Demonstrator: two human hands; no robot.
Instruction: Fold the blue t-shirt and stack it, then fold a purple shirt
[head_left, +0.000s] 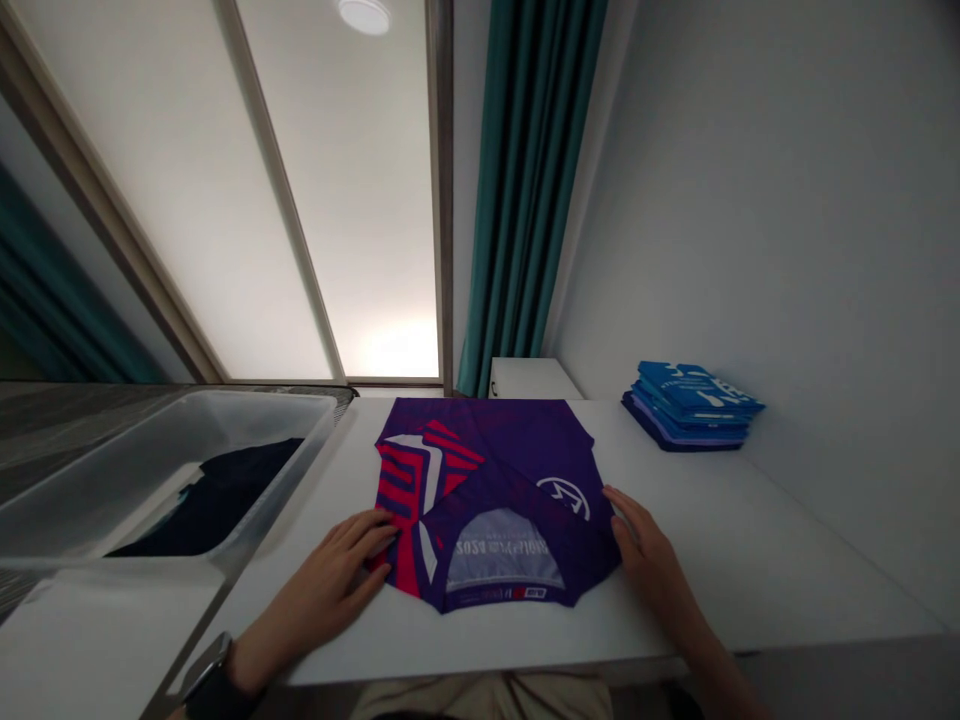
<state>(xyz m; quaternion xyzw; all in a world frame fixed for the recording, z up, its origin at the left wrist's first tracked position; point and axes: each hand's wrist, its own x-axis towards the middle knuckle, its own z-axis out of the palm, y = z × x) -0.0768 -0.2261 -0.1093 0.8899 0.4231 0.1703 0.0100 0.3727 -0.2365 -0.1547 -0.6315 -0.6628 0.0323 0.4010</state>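
Note:
A purple sports shirt (517, 450) with a red-and-white pattern lies spread flat on the white table (750, 560). Its neck opening faces me, and pale lettering with "2024" shows inside the collar, upside down from here. My left hand (349, 565) rests on the shirt's left edge near the shoulder, fingers stretched out, a dark watch on the wrist. At the opposite edge, my right hand (649, 555) touches the fabric with its fingertips, thumb apart from the fingers. Neither hand grips the cloth.
Folded blue and purple clothes (694, 405) are stacked at the back right, by the wall. To the left stands a translucent plastic bin (217, 405) holding dark clothing (217, 505). A small white cabinet (532, 378) and a teal curtain (532, 200) are beyond the table.

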